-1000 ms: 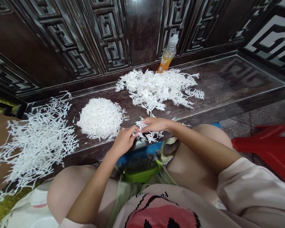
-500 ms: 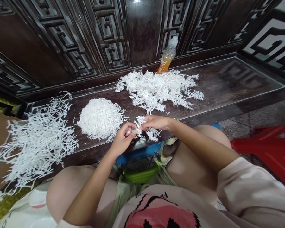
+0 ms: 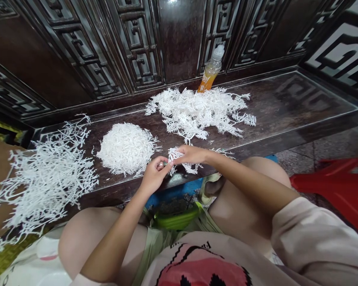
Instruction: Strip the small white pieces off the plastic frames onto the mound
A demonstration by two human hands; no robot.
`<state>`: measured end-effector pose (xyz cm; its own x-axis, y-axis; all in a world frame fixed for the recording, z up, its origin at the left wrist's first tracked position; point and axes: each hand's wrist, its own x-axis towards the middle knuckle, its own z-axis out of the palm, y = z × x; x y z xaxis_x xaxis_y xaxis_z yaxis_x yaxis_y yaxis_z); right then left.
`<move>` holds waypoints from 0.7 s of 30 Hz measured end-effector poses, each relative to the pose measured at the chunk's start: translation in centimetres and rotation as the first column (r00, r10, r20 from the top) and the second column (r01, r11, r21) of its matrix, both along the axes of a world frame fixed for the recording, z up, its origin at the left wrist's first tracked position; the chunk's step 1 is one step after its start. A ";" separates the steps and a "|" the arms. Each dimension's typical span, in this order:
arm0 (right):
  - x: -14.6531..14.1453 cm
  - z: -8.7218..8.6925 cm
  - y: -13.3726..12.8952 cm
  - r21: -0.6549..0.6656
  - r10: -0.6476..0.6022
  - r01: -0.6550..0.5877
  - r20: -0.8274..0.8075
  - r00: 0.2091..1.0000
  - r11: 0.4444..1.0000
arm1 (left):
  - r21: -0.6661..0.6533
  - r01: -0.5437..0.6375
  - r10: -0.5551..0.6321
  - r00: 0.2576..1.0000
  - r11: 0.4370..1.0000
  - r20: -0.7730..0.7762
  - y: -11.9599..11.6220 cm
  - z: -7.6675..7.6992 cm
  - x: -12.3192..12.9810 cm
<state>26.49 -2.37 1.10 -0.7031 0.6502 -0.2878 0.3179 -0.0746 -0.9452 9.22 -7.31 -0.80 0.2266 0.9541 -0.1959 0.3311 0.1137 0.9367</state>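
My left hand [image 3: 154, 171] is closed in a pinch, thumb and fingers together. A small greenish bit [image 3: 165, 163] shows at its fingertips, too small to name. My right hand [image 3: 192, 154] grips a white branched plastic sprig [image 3: 174, 153], and its fingertips meet the left thumb. Beneath the right hand lie more loose white sprigs [image 3: 192, 169] at the bench's front edge. Left of my hands is a rounded heap of short white pieces [image 3: 127, 149]. Behind them spreads a pile of bushy white sprigs [image 3: 197, 113].
Bare white stems [image 3: 52, 178] form a tangled pile at the far left. An orange drink bottle [image 3: 210, 71] stands against the carved back of the dark wooden bench [image 3: 274, 107]. Below are a green basin [image 3: 176, 218] and, at right, a red plastic stool [image 3: 331, 178].
The sprig between my hands has turned, and its tips fan out left of my right hand. A sprig now shows behind my right wrist. Both hands have shifted only slightly.
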 end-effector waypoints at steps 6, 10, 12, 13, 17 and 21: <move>0.0 0.0 0.1 0.008 0.004 -0.004 0.000 1.000 1.000 | -0.044 0.025 -0.026 1.000 0.999 -0.016 0.2 0.0 -0.3; -0.2 -0.2 0.0 -0.054 0.035 -0.036 -0.019 0.999 0.998 | -0.068 0.070 -0.068 0.997 0.995 0.034 0.2 0.3 -0.1; -0.3 -0.4 -0.1 -0.073 0.051 -0.053 -0.029 0.998 0.996 | -0.073 0.103 -0.096 0.990 0.992 0.102 0.2 0.2 0.0; -0.3 -0.4 -0.1 -0.076 0.059 -0.061 -0.028 0.998 0.995 | -0.078 0.119 -0.108 0.985 0.990 0.131 0.2 0.2 0.1; -0.2 -0.7 -0.2 -0.055 0.077 -0.077 -0.011 0.997 0.995 | -0.105 0.163 -0.148 0.980 0.981 0.136 0.3 0.0 0.1; -0.2 -0.9 -0.1 -0.043 0.069 -0.068 0.025 0.997 0.997 | -0.047 0.206 -0.206 0.979 0.977 0.010 0.3 0.3 -0.3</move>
<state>26.29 -2.48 0.23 -0.7373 0.5879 -0.3329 0.3487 -0.0909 -0.9328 8.92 -7.01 -0.50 0.4180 0.8766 -0.2384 0.3476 0.0881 0.9335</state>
